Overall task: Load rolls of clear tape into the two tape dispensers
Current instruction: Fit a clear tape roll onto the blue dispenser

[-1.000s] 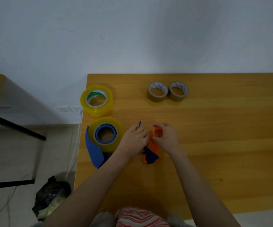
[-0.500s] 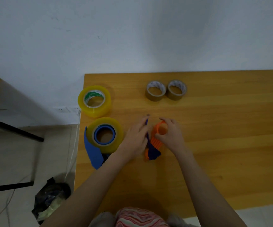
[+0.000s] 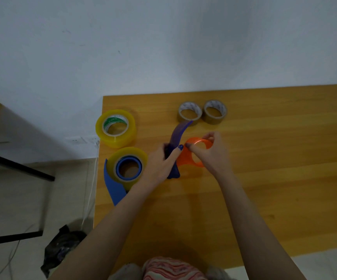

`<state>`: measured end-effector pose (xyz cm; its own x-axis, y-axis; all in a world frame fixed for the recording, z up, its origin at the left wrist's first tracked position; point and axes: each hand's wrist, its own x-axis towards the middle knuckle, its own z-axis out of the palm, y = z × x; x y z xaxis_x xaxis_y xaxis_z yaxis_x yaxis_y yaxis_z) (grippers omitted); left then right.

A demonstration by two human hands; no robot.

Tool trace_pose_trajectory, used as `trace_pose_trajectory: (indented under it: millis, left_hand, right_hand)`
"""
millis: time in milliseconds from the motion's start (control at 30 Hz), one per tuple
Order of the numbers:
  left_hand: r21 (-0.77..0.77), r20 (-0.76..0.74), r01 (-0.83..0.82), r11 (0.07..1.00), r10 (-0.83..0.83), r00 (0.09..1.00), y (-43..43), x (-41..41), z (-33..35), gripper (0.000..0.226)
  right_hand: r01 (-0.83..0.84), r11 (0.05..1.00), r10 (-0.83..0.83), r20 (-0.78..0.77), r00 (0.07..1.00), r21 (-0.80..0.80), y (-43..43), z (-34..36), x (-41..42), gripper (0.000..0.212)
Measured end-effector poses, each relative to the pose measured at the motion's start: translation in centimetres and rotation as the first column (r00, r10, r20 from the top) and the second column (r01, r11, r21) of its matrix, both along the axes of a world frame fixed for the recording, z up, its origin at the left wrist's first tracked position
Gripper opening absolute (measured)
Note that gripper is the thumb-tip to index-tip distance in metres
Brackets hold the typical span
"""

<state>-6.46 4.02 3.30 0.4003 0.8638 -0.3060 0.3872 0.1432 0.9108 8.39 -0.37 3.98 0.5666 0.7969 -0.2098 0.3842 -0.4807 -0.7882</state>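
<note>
My left hand [image 3: 161,161] grips the dark blue handle [image 3: 176,136] of a small tape dispenser in the middle of the wooden table [image 3: 264,178]. Its curved blue end points up toward the far edge. My right hand [image 3: 214,152] pinches the dispenser's orange ring-shaped core [image 3: 190,158] beside that handle. To the left, a yellowish clear tape roll [image 3: 128,156] sits around the hub of a larger blue dispenser [image 3: 113,187]. A second yellowish clear roll [image 3: 116,128] with a green-printed core lies flat at the table's far left corner.
Two small brown tape rolls [image 3: 190,113] [image 3: 215,112] lie side by side near the far edge. The table's left edge drops to a tiled floor with a dark bag [image 3: 62,247], a cable and a black frame [image 3: 12,168]. A white wall stands behind.
The small dispenser has been turned and lifted: its blue handle now points up toward the brown rolls, and the orange ring shows fully. Both hands moved slightly away from me.
</note>
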Motion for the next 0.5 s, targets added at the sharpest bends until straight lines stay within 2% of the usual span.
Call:
trace_pose_trajectory:
  millis: [100,200,333,400,500]
  left_hand:
    - [-0.037,0.032,0.010,0.999,-0.008,0.999,-0.1,-0.6,0.0,0.030]
    - [-0.094,0.026,0.062,0.994,-0.060,0.998,0.6,-1.3,0.3,0.030]
    - [-0.150,-0.040,0.111,0.982,-0.119,0.992,1.4,-1.5,0.6,0.037]
    - [-0.131,-0.057,0.085,0.988,-0.093,0.994,1.4,-1.5,0.8,0.044]
    - [-0.057,-0.052,-0.039,0.998,0.036,0.998,1.4,-2.1,0.9,0.049]
  right_hand:
    - [0.023,0.999,-0.016,-0.148,0.989,0.044,0.0,0.1,-0.1,0.059]
    - [-0.007,0.999,0.014,-0.212,0.977,0.036,-0.1,-0.2,-0.4,0.063]
    - [0.083,0.995,-0.068,-0.231,0.971,0.058,-0.1,-0.4,-1.2,0.053]
    - [0.087,0.993,-0.068,-0.217,0.974,0.081,0.2,0.0,-1.6,0.054]
    - [0.019,0.995,0.006,-0.268,0.963,0.093,1.4,1.0,-2.2,0.051]
